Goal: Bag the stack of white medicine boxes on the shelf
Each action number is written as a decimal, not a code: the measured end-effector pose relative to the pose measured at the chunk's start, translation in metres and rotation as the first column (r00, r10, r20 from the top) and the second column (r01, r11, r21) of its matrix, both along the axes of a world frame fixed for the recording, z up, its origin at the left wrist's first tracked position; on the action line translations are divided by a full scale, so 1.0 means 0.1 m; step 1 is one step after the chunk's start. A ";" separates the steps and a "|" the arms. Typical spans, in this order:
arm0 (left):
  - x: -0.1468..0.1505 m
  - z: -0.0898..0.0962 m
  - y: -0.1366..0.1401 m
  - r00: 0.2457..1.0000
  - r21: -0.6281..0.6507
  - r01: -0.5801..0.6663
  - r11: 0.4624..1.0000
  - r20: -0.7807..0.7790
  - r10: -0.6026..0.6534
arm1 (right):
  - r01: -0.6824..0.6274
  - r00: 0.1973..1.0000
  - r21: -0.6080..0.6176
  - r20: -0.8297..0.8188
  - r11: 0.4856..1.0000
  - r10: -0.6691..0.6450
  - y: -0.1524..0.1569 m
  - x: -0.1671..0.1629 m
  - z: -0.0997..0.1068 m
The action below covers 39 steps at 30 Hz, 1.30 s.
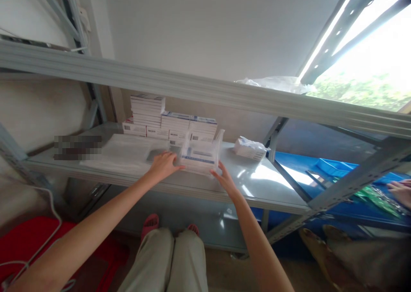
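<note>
A clear plastic bag [218, 148] with white-and-blue cardboard boxes [199, 155] inside lies near the front of the middle shelf. My left hand [164, 165] is at the bag's left side, its thumb stretched toward the bag and its fingers loosely bent over a dark flat object [154, 155]. At the bag's front right corner is my right hand [225, 180], thumb and fingers apart. Whether its fingertips press on the plastic is hard to see. Flat clear plastic bags [117, 153] are spread out left of my left hand.
Stacked white boxes [147, 112] stand behind the bag. A plastic-wrapped bundle [250, 148] sits right on the metal shelf [266, 198]. A shelf beam [199, 84] crosses above my hands. Another person's hand [401, 191] is beside a blue surface [289, 161] at far right.
</note>
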<state>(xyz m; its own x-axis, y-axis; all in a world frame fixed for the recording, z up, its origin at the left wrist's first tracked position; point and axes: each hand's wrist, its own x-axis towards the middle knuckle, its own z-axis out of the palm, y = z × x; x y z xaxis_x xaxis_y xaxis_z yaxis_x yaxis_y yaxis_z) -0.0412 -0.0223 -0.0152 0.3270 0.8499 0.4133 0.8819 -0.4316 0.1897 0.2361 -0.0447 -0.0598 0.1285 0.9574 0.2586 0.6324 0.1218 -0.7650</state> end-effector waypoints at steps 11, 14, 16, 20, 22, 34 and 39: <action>0.43 0.51 0.92 0.618 -0.147 0.439 0.886 0.765 -0.179 | -0.047 0.943 0.292 -0.301 0.955 0.138 0.88 -0.17 0.75; 0.43 0.61 0.99 0.673 -0.036 0.359 0.932 0.703 -0.232 | 0.028 0.955 0.365 -0.284 0.931 0.082 0.89 -0.21 0.77; 0.38 0.64 1.00 0.669 0.033 0.290 0.956 0.708 -0.227 | 0.062 0.946 0.386 -0.316 0.920 0.069 0.83 -0.23 0.79; 0.31 0.66 0.96 0.569 0.063 0.249 0.966 0.798 -0.198 | 0.099 0.944 0.309 -0.330 0.946 0.009 0.74 -0.31 0.89; 0.30 0.67 0.94 0.545 0.065 0.258 0.964 0.814 -0.201 | 0.108 0.948 0.286 -0.317 0.952 -0.012 0.73 -0.33 0.93; 0.00 0.79 1.05 0.702 -0.102 0.389 0.916 0.676 -0.223 | 0.081 0.966 0.523 0.167 0.848 -0.195 0.43 -0.25 1.20; 0.14 1.00 0.96 0.910 -0.112 0.344 0.932 0.284 -0.301 | -0.361 0.762 0.360 0.646 0.860 0.049 0.29 -0.63 1.46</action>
